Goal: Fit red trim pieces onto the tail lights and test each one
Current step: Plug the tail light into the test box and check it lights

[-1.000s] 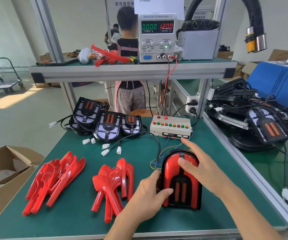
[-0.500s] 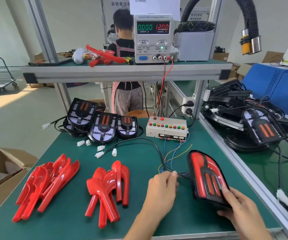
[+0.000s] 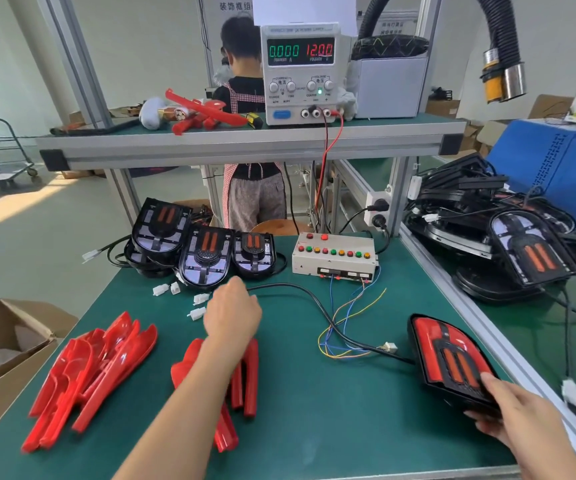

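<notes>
- The right hand (image 3: 518,415) clamps its fingers on the near edge of the trimmed tail light (image 3: 447,358), tilted up off the bench.
- The left hand (image 3: 233,315) hovers, fingers loosely curled, holding nothing; the bare tail lights (image 3: 205,258) lie just beyond its fingertips.
- Judged rigid, glossy and slippery: grip the black housing rim, not the cable (image 3: 314,306).

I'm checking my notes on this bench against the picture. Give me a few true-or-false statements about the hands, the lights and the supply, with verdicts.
1. The right hand holds the trimmed tail light at the table's right edge. True.
2. The power supply reads 12.00 volts. True.
3. The left hand grips a red trim piece. False: it hovers above the connectors, holding nothing visible.
4. The untrimmed tail lights lie in the cardboard box. False: they sit at the table's far left.
</notes>
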The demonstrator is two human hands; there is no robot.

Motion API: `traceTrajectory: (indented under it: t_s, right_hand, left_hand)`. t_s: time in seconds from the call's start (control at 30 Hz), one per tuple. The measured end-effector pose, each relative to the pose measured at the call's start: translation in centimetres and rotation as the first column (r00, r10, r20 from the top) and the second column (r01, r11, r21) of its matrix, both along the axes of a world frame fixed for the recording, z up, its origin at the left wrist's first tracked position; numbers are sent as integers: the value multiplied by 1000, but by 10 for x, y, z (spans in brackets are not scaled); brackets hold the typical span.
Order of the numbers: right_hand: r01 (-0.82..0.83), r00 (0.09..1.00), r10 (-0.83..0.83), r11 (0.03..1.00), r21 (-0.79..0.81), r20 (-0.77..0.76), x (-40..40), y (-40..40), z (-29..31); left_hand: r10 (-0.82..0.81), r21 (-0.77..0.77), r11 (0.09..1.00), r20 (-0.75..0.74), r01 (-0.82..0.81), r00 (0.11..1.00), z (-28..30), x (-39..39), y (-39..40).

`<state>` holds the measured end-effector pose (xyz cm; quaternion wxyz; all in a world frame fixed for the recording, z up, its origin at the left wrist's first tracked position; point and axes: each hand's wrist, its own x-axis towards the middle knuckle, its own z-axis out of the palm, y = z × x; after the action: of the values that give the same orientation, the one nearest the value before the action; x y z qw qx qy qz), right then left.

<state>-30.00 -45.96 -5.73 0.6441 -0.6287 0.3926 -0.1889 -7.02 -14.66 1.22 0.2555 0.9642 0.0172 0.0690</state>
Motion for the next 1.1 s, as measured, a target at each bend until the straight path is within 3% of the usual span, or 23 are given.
traceTrajectory:
  t_s: [0.17,0.33,0.57,0.73,0.9,0.97,1.03,1.1]
  right_hand:
    - [-31,993,5,974,-224,-117,1,5,6]
    - [-181,942,-19,813,-554,-335,1,15,19]
    - [-146,962,-23,797,-586,-271,0,23,23]
    - [-34,930,-217,753,-657,-297,5,24,22]
    - [86,960,-253,684,-725,-125,5,37,24]
    - [145,967,-254,576,-804,-7,5,45,29]
    - [169,975,-207,426,-889,86,6,49,38]
    - [170,985,-76,410,-896,152,11,59,49]
  left_hand:
    - [51,229,973,-78,-32,996,2,29,28]
    - [88,355,935,-188,-16,978,-8,41,50]
    - [35,332,943,-213,39,976,-17,51,69]
    - [6,325,943,-208,63,978,-21,54,72]
    - [-41,308,948,-116,76,992,-16,56,75]
    - [-103,311,945,-27,106,994,-9,53,75]
    - [-183,218,962,64,165,981,3,45,67]
    - [-273,115,960,181,256,945,19,27,52]
